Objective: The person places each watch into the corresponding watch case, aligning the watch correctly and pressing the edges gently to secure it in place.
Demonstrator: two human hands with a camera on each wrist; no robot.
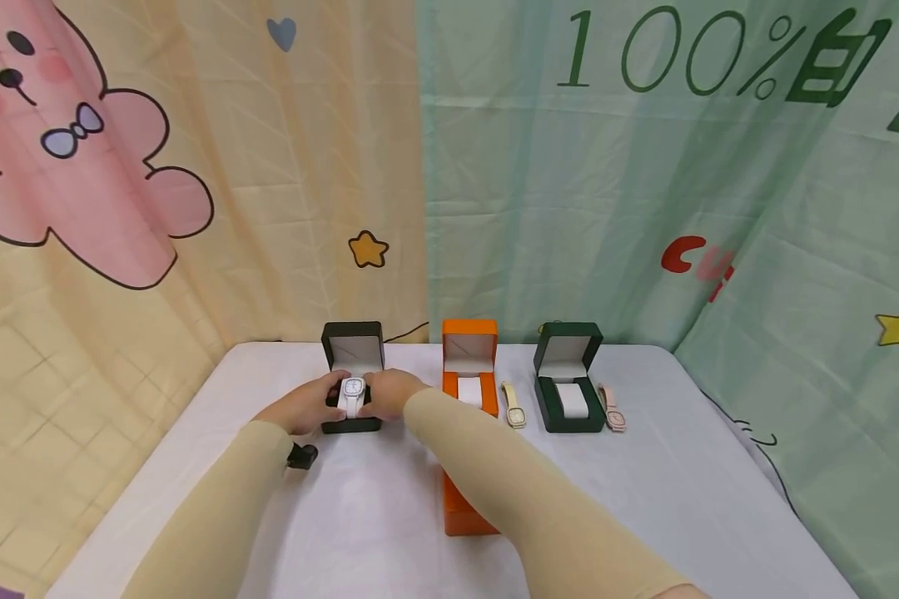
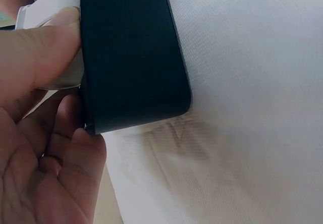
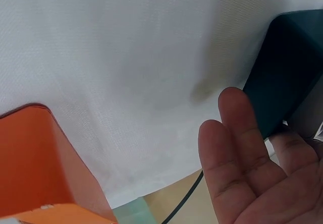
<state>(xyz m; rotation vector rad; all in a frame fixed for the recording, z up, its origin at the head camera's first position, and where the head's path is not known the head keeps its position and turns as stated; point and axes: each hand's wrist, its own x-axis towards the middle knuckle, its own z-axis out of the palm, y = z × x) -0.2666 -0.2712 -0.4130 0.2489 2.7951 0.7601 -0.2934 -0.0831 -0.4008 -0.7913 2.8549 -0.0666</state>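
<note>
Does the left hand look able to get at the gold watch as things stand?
Probably not: the left hand seems busy at the white watch, and the right hand and the open orange box stand between it and the gold watch.

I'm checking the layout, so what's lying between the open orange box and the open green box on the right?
A gold-toned watch lies on the white tablecloth between the orange box and the green box; the head view shows it.

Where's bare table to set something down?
Free: table right of the pink watch; also between left sleeve and near orange piece. Crowded: black box, with left hand and right hand at the white watch; gold watch lies between orange box and green box.
</note>
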